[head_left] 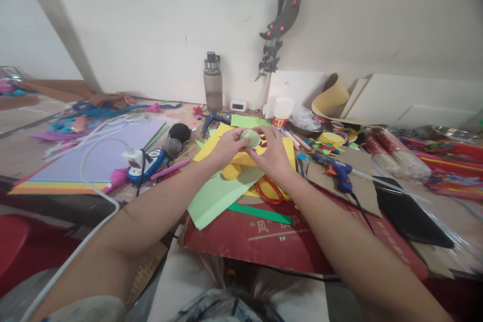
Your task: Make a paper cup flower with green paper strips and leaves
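- Holding small round piece (255, 136), pale green with whitish rim, up over yellow paper (289, 152), between middle and back edge of tabletop (185, 113).
- Pinching it with left hand (230, 146), thumb against its face.
- Curling right hand (272, 153) around its right side, fingers at rim.
- Below hands: light green paper (215, 201), red-handled scissors (272, 194), green strip (260, 213) on red board (226, 241), at tabletop's front edge.
- Toward right edge: glue gun (342, 175) on cardboard (364, 196), black tablet (409, 214) just beside.
- Near back edge: bottle (213, 85), small white clock (237, 105), paper cup (283, 110).
- On left part: power strip (150, 166), purple paper (98, 158) by front edge.
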Demonstrator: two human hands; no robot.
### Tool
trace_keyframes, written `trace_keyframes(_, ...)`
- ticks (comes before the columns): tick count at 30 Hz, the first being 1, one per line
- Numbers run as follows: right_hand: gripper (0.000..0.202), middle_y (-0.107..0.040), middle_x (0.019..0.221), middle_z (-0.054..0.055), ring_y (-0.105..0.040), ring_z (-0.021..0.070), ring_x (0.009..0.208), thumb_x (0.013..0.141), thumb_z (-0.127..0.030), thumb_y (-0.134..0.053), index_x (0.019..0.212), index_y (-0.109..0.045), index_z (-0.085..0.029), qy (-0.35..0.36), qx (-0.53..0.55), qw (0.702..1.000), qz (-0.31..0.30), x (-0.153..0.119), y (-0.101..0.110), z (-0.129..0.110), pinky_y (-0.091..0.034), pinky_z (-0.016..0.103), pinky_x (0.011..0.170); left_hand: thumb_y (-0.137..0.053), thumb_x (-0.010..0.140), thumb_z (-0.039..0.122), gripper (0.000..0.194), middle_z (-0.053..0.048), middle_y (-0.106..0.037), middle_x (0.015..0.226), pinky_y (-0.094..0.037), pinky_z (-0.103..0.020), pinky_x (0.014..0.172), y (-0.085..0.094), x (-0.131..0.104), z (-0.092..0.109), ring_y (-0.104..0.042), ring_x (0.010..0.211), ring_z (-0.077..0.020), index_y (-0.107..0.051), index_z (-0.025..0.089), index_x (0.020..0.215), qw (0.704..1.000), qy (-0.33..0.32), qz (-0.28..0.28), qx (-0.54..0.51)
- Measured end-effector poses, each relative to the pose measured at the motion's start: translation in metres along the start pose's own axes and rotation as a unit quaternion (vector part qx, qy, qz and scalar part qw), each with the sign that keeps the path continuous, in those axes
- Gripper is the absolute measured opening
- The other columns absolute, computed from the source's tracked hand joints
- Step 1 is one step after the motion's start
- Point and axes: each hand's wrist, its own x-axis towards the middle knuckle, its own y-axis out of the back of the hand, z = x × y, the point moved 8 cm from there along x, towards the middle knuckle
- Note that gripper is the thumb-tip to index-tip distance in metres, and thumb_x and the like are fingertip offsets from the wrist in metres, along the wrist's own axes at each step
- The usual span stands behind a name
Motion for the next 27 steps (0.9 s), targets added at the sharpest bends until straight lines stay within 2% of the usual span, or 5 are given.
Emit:
trace_keyframes(7, 0.038, -0.056, 0.115, 0.012, -0.056, 0.0266, 0.105, 0.079, -0.025, -0.066, 0.116, -0.056, -0.022, -0.021, 0.012, 0.999, 0.021, 0.001, 0.006, 0.004, -0.056, 0.042, 0.076, -0.073, 0.076, 0.024, 0.029, -0.009, -0.072, 0.100, -0.054, -0.030, 0.082, -0.002, -0.003, 0.009, -0.067, 0.092, -0.0173, -0.069, 0.013, 0.102, 0.999, -0.036, -0.014, 0.018)
trace_keyframes(13, 0.034, -0.058, 0.112, 0.010, -0.056, 0.0272, 0.106, 0.081, -0.022, -0.064, 0.114, -0.058, -0.024, 0.013, 0.000, 0.999, 0.033, 0.001, 0.010, -0.002, -0.054, 0.047, 0.086, -0.075, 0.073, 0.023, 0.031, -0.008, -0.072, 0.102, -0.053, -0.030, 0.084, -0.005, -0.003, 0.008, -0.064, 0.092, -0.0162, -0.069, 0.014, 0.102, 0.999, -0.028, -0.021, 0.016)
trace_keyframes(19, 0.029, -0.059, 0.108, 0.010, -0.056, 0.0283, 0.104, 0.080, -0.019, -0.064, 0.109, -0.060, -0.025, 0.029, -0.028, 0.999, 0.027, 0.002, 0.011, -0.005, -0.052, 0.049, 0.089, -0.071, 0.071, 0.020, 0.033, -0.008, -0.071, 0.107, -0.052, -0.031, 0.085, -0.007, -0.004, 0.004, -0.065, 0.095, -0.0172, -0.071, 0.016, 0.104, 0.999, -0.018, -0.040, -0.024)
trace_keyframes(22, 0.029, -0.060, 0.107, 0.009, -0.057, 0.0278, 0.103, 0.079, -0.017, -0.063, 0.108, -0.060, -0.024, 0.028, -0.028, 0.999, 0.033, 0.002, 0.012, -0.005, -0.053, 0.047, 0.086, -0.071, 0.072, 0.022, 0.030, -0.008, -0.071, 0.105, -0.053, -0.032, 0.084, -0.007, -0.004, 0.005, -0.065, 0.093, -0.0171, -0.071, 0.016, 0.101, 0.999, -0.023, -0.039, -0.021)
trace_keyframes(27, 0.031, -0.060, 0.107, 0.009, -0.059, 0.0249, 0.098, 0.079, -0.017, -0.062, 0.109, -0.058, -0.024, 0.022, -0.016, 0.999, 0.041, 0.002, 0.014, -0.006, -0.055, 0.041, 0.075, -0.068, 0.076, 0.021, 0.022, -0.005, -0.071, 0.096, -0.053, -0.031, 0.085, -0.003, -0.005, 0.016, -0.064, 0.086, -0.0140, -0.071, 0.015, 0.096, 0.997, -0.068, -0.008, 0.042)
